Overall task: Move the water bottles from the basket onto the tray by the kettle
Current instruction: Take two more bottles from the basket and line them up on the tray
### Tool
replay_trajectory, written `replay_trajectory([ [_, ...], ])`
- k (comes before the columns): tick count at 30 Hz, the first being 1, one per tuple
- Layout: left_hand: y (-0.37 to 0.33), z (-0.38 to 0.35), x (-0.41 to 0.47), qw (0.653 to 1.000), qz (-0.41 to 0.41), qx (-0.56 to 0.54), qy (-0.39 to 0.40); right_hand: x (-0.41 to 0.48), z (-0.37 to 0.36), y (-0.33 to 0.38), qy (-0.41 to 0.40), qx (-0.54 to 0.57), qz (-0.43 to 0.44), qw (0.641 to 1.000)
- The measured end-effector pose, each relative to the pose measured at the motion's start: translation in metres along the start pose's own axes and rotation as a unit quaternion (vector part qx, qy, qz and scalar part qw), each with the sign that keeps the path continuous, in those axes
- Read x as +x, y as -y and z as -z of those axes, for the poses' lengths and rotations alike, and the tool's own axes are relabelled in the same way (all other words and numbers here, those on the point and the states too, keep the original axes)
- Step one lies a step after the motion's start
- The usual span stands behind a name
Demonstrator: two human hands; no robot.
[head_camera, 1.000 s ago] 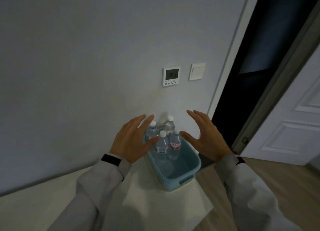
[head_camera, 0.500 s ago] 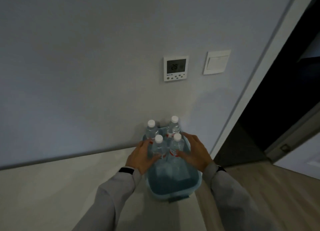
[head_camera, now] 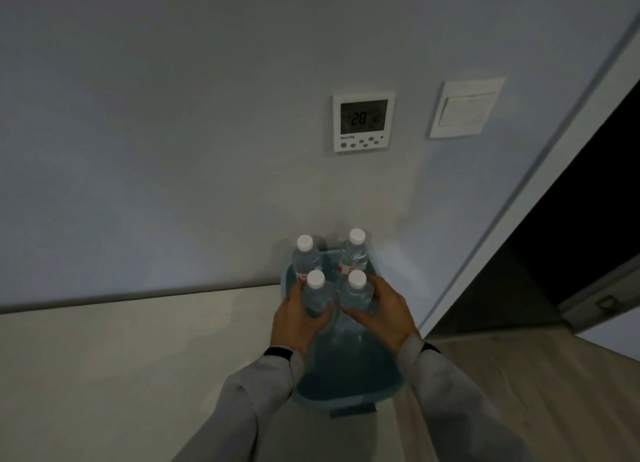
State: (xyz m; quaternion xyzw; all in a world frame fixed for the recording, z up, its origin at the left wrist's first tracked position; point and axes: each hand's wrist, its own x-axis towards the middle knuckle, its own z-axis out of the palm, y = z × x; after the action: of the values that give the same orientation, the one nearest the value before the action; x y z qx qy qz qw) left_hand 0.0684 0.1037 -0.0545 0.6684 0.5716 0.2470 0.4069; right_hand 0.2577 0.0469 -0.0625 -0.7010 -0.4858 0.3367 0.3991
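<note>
Blue plastic basket (head_camera: 346,385) low in the middle of the frame, on a pale counter (head_camera: 121,357) against the wall. 4 clear water bottles with white caps upright at its far end: 2 at the back (head_camera: 306,257) (head_camera: 355,254), untouched, and 2 in front. Left hand (head_camera: 298,319) wrapped around the front left bottle (head_camera: 316,295), right hand (head_camera: 384,309) wrapped around the front right bottle (head_camera: 356,292), both grips closed on the bodies below the caps. No tray or kettle anywhere in view (presumably off to one side).

Likely trouble from here:
- Lifting 2 at once, close together: front bottles knocking each other or clipping the back pair and toppling them.
- Smooth, thin plastic under a one-handed hold: possible slip if full and heavy, or a crumpled wall under too hard a squeeze.
- Basket close to the counter's right edge: a snag on the rim could drag it toward the drop to the wood floor (head_camera: 554,392).
- Dim light, with the target out of sight: a blind swing could miss the tray.
</note>
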Motion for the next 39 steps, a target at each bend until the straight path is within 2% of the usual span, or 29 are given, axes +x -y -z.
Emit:
replay_trajectory([
  [8, 0.005, 0.021, -0.015, 0.997, -0.005, -0.072, -0.027, -0.011, 0.012, 0.009, -0.031, 0.0, 0.025, 0.999],
  [14, -0.01, 0.051, -0.024, 0.992, -0.076, -0.086, -0.054, -0.014, 0.034, 0.046, -0.028, 0.003, 0.071, 0.997],
  [16, -0.001, 0.141, -0.085, 0.979, -0.108, -0.111, -0.133, -0.062, -0.004, 0.129, -0.025, -0.024, 0.186, 0.982],
  [18, -0.003, 0.149, -0.081, 0.98, -0.111, -0.1, -0.13, -0.061, 0.006, 0.144, -0.008, -0.018, 0.188, 0.982],
  [22, -0.012, 0.171, -0.093, 0.975, -0.144, -0.088, -0.142, -0.066, 0.007, 0.166, -0.04, 0.002, 0.212, 0.976],
  [31, 0.077, 0.363, -0.224, 0.949, -0.152, -0.041, -0.273, -0.165, -0.149, 0.302, 0.039, -0.007, 0.3, 0.953],
  [39, 0.154, 0.506, -0.342, 0.926, -0.116, -0.008, -0.358, -0.247, -0.293, 0.394, 0.123, 0.03, 0.347, 0.929],
])
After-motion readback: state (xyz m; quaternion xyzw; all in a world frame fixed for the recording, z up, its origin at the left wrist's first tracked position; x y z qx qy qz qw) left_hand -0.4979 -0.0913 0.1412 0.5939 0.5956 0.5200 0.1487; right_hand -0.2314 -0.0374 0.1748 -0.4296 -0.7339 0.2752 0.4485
